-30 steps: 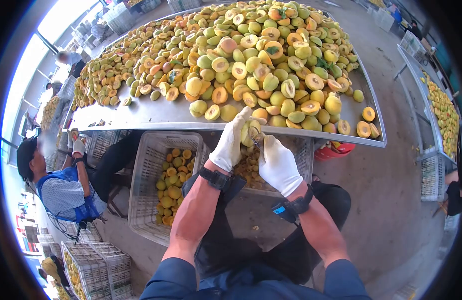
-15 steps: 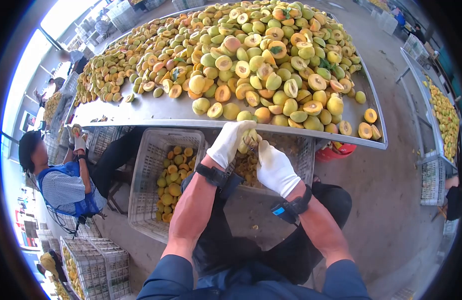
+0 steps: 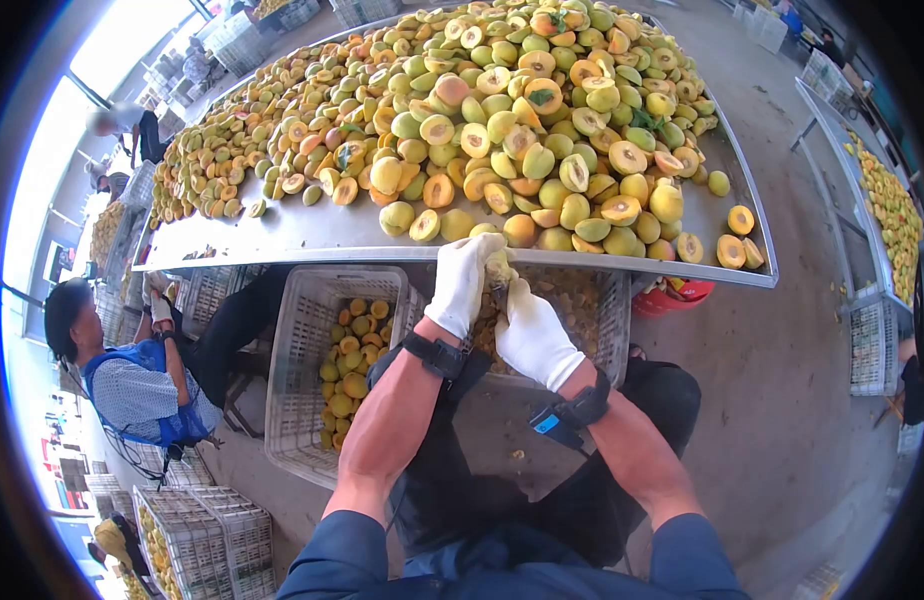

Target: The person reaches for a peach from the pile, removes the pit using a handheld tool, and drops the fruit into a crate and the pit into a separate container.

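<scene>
White-gloved, my left hand is closed around a pale yellow-green peach piece in front of the table's near edge. My right hand, also gloved, is pinched close against that piece. Something small and dark shows at its fingertips, too hidden to name. Beneath both hands stands a plastic crate holding brownish peach scraps. Left of it, another crate contains yellow peach halves. A large heap of cut peaches lies on the metal table ahead.
A person in a blue vest sits at the left by the table. Stacked crates stand at lower left. Under the table's right side is a red container. A second fruit table runs along the far right.
My hands remain together at the peach piece, with the right hand shifted slightly left and lower. The view has turned a little, and the seated person's hands have moved slightly.
</scene>
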`<state>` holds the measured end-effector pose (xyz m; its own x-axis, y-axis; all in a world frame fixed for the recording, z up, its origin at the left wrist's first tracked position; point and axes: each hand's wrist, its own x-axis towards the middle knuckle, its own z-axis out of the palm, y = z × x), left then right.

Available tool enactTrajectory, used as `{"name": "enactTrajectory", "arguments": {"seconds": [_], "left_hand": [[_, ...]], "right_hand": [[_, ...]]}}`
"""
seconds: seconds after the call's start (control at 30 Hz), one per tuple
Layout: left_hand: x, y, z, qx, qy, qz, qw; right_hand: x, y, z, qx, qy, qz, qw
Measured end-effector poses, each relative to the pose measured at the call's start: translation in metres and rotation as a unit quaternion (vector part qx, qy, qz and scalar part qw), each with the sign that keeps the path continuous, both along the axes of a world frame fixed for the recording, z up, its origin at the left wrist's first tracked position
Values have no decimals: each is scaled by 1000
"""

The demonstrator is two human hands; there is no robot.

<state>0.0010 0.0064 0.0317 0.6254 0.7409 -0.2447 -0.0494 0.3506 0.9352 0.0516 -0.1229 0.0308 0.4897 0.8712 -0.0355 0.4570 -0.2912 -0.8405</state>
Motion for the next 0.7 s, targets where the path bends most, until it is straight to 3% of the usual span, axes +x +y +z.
{"name": "enactTrajectory", "arguments": {"seconds": [0.03, 0.1, 0.27, 0.37, 0.6, 0.67, 0.7], "left_hand": [[-3, 3, -2, -81, 15, -18, 996], [-5, 6, 0, -88, 43, -41, 994], [-7, -6, 5, 39, 14, 5, 999], [-2, -14, 2, 11, -78, 77, 994], [2, -19, -1, 78, -138, 94, 983], [0, -15, 3, -26, -69, 43, 996], [0, -16, 5, -26, -68, 43, 996]], "right_hand": [[-2, -1, 3, -22, -4, 3, 1000], [-4, 0, 3, -41, -9, 6, 999], [-4, 0, -10, 74, 64, 16, 995], [-3, 0, -8, 50, 65, 15, 997], [4, -3, -9, 100, 54, 34, 993], [5, -5, -4, 22, 26, 41, 999], [4, -6, -4, 22, 26, 41, 999]]}}
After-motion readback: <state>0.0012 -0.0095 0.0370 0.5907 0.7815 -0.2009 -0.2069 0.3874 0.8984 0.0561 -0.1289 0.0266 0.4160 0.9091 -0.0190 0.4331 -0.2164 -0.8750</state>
